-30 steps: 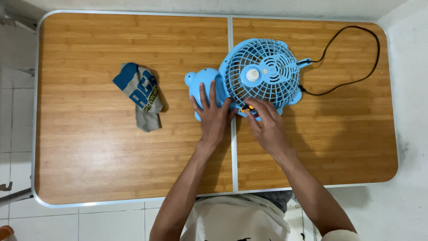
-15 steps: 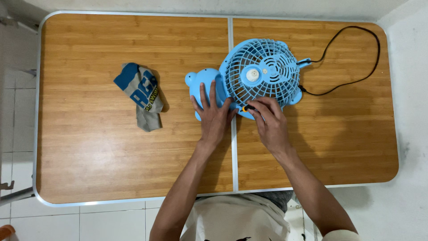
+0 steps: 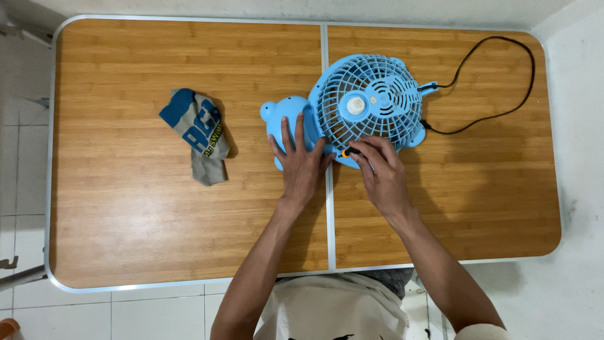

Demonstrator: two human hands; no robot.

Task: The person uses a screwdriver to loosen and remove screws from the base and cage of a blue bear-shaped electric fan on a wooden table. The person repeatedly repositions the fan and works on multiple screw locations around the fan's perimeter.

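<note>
A small blue fan (image 3: pixel 368 107) is laid grille-up across the centre seam of the folding table (image 3: pixel 126 239), at about 12 o'clock from the person. The left hand (image 3: pixel 301 160) is pressed flat, fingers spread, on the fan's base (image 3: pixel 283 123), which projects at 9 o'clock from the grille. The right hand (image 3: pixel 384 173) is pinched closed around a small screwdriver (image 3: pixel 349 152) with a yellow-and-black handle, whose tip is directed at the grille rim at about 7 o'clock of the fan.

Judgement on the step in hand: a fastener at the rim appears to be under work. The tool would best be kept square to the screw head with steady downward pressure, and the base kept pinned so that the housing cannot rotate on the smooth tabletop. The screw itself is hidden by the fingers.

Materials: the fan is of glossy moulded plastic, with a round cage of thin radial ribs and a white hub; rounded ear-like lobes are noted on the housing. A thin black cord (image 3: pixel 503 82) is looped toward 2 o'clock. The table has a wood-grain laminate top with a pale metal edge. A crumpled blue and grey cloth (image 3: pixel 198 135) lies well apart at 9 o'clock.
</note>
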